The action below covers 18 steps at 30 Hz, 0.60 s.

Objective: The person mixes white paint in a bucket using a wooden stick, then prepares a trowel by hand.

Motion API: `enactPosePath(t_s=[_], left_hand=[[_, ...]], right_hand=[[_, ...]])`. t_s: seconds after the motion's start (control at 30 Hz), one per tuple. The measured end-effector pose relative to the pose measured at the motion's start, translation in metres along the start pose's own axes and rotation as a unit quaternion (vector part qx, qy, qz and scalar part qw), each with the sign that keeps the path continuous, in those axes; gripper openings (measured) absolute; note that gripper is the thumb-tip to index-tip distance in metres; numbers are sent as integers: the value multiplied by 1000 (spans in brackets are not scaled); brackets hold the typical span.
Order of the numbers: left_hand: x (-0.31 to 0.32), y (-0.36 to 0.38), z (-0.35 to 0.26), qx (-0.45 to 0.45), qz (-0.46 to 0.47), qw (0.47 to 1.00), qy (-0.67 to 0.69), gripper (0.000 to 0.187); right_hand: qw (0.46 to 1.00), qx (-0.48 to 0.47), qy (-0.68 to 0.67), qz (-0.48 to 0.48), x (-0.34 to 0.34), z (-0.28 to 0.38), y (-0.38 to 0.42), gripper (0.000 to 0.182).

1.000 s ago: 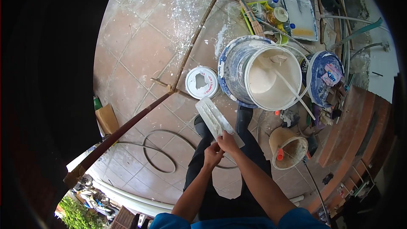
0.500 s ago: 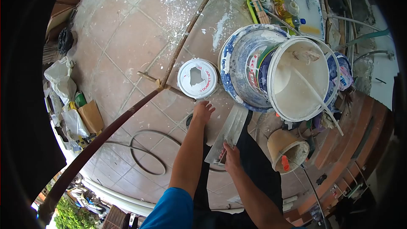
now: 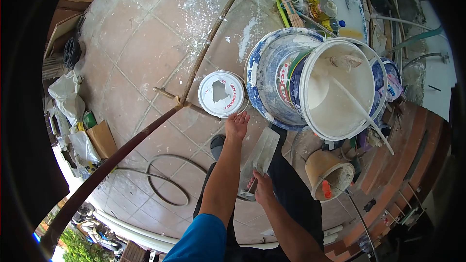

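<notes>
My right hand [image 3: 263,188] is wrapped round the handle of a plastering trowel [image 3: 262,151], whose long metal blade slants up and away over my dark trousers. My left hand [image 3: 237,125] reaches forward, palm turned up and fingers stretched to the near edge of a small white lidded bucket [image 3: 233,90]. Red lettering and a grey patch mark its lid, and a thin wire handle [image 3: 247,106] curves close by my fingertips. Right of it, a large white bucket [image 3: 307,92] holding pale mix and a stick [image 3: 359,106] rests over a blue-and-white smeared tub [image 3: 259,75].
A long wooden pole frame [image 3: 213,36] crosses on the left. A hose [image 3: 150,177] loops over the tiles. To the right lie a tan bucket [image 3: 313,167] and brick steps [image 3: 403,150]. Bottles [image 3: 323,9] stand at the back; bags and cardboard [image 3: 103,138] line the left.
My left hand has turned palm up and moved slightly right, against the small bucket's edge. The trowel has tilted and shifted slightly with my right hand. The view has moved a little.
</notes>
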<state>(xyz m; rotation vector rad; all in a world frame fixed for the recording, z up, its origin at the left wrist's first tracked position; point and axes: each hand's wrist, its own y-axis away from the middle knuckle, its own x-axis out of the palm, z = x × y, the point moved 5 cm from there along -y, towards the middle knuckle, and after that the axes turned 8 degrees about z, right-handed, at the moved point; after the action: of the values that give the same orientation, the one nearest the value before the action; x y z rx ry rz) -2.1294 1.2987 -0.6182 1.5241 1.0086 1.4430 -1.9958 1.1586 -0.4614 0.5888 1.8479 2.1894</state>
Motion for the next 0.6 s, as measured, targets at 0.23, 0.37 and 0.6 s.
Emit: enactPosePath(t_s=[0.23, 0.37, 0.6], left_hand=[[-12, 0, 3, 53, -44, 994, -88, 24], [-23, -6, 6, 102, -58, 988, -104, 20], [0, 8, -6, 195, -70, 976, -62, 24]], right_hand=[[1000, -1, 12, 7, 0, 8, 2, 19], [1000, -13, 17, 23, -1, 14, 1, 19], [998, -22, 34, 42, -4, 32, -4, 17]])
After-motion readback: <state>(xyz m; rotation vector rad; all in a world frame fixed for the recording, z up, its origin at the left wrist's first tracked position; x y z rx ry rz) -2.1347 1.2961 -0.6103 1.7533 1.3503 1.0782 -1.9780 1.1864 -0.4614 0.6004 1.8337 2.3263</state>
